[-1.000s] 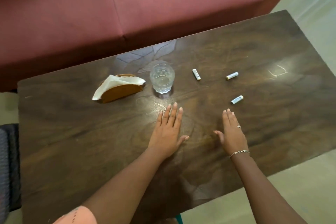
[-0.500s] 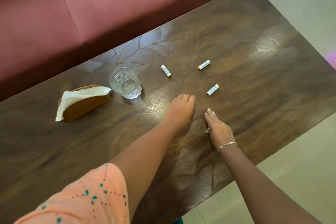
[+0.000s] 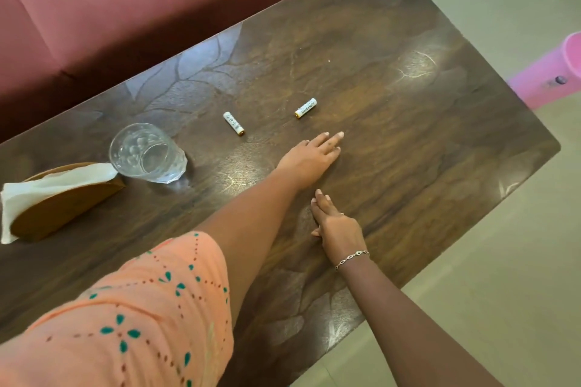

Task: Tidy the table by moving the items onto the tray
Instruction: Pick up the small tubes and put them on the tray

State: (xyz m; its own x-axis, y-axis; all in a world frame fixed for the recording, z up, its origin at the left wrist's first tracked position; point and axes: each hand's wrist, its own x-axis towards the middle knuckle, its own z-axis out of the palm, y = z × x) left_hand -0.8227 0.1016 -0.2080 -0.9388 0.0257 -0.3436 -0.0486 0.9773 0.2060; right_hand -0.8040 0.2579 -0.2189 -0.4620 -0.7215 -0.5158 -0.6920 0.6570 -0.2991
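1. Nearest the camera, the right hand (image 3: 338, 228) lies edge-on against the wooden table (image 3: 408, 141), fingers straight and together, gripping nothing; a bracelet (image 3: 352, 258) circles the wrist.

2. Just beyond it, the left hand (image 3: 311, 157) is stretched flat, palm down, fingers extended and pressed to the tabletop. Whether something lies beneath the palm cannot be told; no closed grasp shows.

3. To the left stands a wooden napkin holder (image 3: 63, 207) with a white paper napkin (image 3: 53, 185) in it. It looks light and stiff; the napkin is soft and could slip out, so the holder is best taken by its two flat sides.

4. Touching the holder's corner is a clear drinking glass (image 3: 147, 152), upright. It is fragile and smooth, likely the heaviest item; a full wrap around its wall would suit it.

5. Farther on lie two small white batteries: one battery (image 3: 234, 123) past the glass, another battery (image 3: 305, 107) just beyond the left fingertips. Both are light, hard and round, so they may roll; a pinch across the middle with thumb and forefinger should hold each.

6. No tray is in view, so its place cannot be told; nothing visible has been moved onto it.
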